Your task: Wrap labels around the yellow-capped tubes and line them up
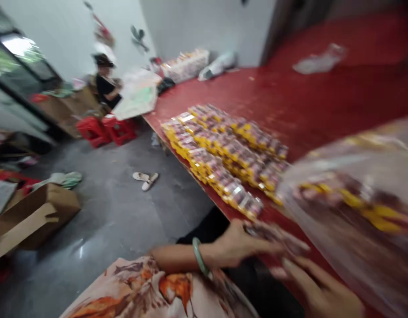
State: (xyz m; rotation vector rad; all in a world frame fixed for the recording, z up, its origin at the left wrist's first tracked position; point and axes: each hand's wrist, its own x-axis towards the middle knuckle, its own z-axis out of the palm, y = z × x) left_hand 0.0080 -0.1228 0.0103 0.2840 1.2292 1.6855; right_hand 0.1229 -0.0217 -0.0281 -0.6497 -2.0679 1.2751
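My left hand (235,245), with a pale green bangle (198,254) at the wrist, is closed on a small clear plastic packet (277,236) at the red table's edge. Blur smears the packet, and its contents are hard to make out. My right hand (326,287) comes in from the lower right, its fingers pinched at the packet's near end. Just beyond lie long rows of small packets (220,145), clear with yellow and purple-pink parts, standing close together. On the right a large clear plastic bag (343,229) bulges with similar packets.
The red table (290,101) reaches far back, with a crumpled plastic bag (319,59) on it. Another person (107,84) sits at the far left near red stools (94,130). A cardboard box (41,216) and white shoes (146,179) are on the grey floor.
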